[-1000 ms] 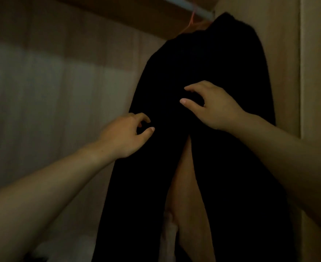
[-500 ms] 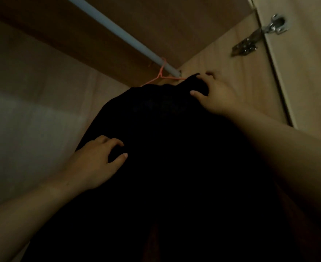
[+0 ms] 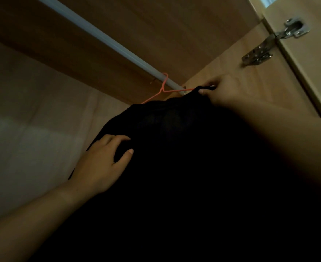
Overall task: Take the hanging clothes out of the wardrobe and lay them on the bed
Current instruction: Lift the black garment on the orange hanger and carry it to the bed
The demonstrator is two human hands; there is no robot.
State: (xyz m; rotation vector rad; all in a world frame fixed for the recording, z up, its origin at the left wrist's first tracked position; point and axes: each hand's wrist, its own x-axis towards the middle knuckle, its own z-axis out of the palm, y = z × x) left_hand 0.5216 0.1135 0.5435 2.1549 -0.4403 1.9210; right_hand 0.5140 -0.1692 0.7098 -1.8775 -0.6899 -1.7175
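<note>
A black garment (image 3: 174,167) hangs on a thin orange hanger (image 3: 162,89), hooked over the pale wardrobe rail (image 3: 99,36). It fills the lower middle of the view. My right hand (image 3: 224,93) is up at the garment's top right edge, thumb and fingers pinched on the fabric beside the hanger's arm. My left hand (image 3: 102,163) grips the garment's left side lower down, with dark cloth between thumb and fingers. The lower part of the garment is lost in darkness.
The wardrobe's wooden top panel (image 3: 155,25) is just above the rail. Its side wall (image 3: 231,59) stands close behind my right hand, with a metal hinge (image 3: 269,42) and the open door (image 3: 316,63) at the upper right. The pale back wall (image 3: 23,138) is left.
The view has tilted up towards the rail. My right hand climbed from the garment's middle to its top by the hanger. My left hand stayed on the left side and closed on the cloth.
</note>
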